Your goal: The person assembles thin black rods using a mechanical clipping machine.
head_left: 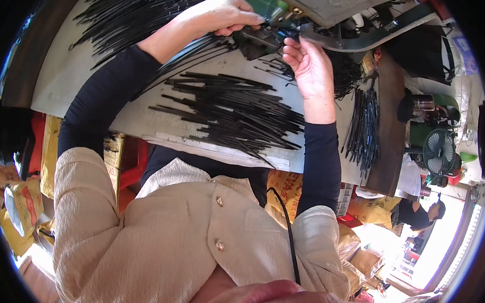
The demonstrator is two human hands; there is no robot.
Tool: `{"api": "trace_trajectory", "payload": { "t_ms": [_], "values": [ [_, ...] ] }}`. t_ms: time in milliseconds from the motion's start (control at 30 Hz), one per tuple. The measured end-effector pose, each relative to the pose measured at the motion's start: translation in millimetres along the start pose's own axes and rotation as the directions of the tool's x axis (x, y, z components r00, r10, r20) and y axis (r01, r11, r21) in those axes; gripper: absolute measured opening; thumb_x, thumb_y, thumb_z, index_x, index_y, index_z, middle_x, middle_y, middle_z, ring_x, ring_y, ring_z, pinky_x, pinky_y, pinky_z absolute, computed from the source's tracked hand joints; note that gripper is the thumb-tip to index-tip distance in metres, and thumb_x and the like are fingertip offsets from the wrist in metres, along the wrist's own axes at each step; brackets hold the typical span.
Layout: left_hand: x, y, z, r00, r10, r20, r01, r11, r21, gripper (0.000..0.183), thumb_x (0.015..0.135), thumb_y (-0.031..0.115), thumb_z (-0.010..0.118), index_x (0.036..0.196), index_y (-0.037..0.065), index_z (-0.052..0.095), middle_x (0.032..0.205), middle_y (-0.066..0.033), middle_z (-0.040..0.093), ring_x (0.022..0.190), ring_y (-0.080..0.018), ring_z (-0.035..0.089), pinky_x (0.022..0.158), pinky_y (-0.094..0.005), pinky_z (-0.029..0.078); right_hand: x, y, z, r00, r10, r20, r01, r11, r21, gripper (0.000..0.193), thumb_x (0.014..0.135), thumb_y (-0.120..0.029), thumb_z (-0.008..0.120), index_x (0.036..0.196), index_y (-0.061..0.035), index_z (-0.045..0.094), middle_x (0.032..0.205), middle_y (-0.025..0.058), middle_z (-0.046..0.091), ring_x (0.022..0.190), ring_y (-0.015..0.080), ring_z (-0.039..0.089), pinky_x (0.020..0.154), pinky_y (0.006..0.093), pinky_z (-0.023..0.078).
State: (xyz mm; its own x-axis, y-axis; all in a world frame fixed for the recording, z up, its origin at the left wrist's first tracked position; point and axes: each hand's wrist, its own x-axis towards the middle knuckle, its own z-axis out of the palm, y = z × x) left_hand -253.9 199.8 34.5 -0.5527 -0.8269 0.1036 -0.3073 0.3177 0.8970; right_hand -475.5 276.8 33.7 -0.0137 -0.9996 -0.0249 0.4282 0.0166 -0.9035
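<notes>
At the top middle, both of my hands meet at a green and dark metal machine (267, 5). My left hand (224, 16) reaches in from the left, fingers bent and pressed together at the machine's front. My right hand (310, 66) is raised palm-up just right of it, thumb and fingertips pinched beside a curved grey metal bar (367, 42). What sits between the fingertips of either hand is too small and dark to make out. Thin black strips (225, 106) lie in a loose pile on the pale table below my hands. More long black strips (131, 22) spread under and beyond my left forearm.
A bundle of black strips (363, 126) lies at the table's right side, by its brown edge (389, 141). Past that edge stand a small fan (439, 151) and a dark bag (418, 54). Yellow sacks (284, 190) are below the table. Another person (415, 214) is far right.
</notes>
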Motion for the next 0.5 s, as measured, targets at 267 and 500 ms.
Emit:
{"api": "trace_trajectory", "payload": {
  "t_ms": [267,500],
  "values": [
    [-8.7,32.1,-23.0,0.927,-0.108,0.359,0.139,0.988,-0.063,0.028,0.084,0.028,0.061,0.081,0.000,0.067,0.052,-0.0005,0.050,0.043,-0.0092,0.044,0.043,-0.0243,0.036,-8.5,-10.0,3.4,0.960,-0.280,-0.019,0.236,0.842,-0.484,0.022,0.086,-0.012,0.060,0.101,0.0034,0.057,0.092,0.0121,0.063,0.081,0.0192,0.061,0.074,0.0279,0.050],
    [-25.3,21.0,8.7,0.930,-0.011,0.367,-0.027,0.995,0.100,0.035,0.088,0.032,0.058,0.087,-0.002,0.067,0.047,0.0009,0.045,0.035,-0.0054,0.039,0.034,-0.0189,0.029,-40.2,-4.9,46.2,0.903,-0.169,0.395,0.425,0.212,-0.880,0.014,0.077,-0.008,0.067,0.088,0.0000,0.064,0.076,0.0058,0.061,0.067,0.0120,0.057,0.063,0.0243,0.046]
  ]
}}
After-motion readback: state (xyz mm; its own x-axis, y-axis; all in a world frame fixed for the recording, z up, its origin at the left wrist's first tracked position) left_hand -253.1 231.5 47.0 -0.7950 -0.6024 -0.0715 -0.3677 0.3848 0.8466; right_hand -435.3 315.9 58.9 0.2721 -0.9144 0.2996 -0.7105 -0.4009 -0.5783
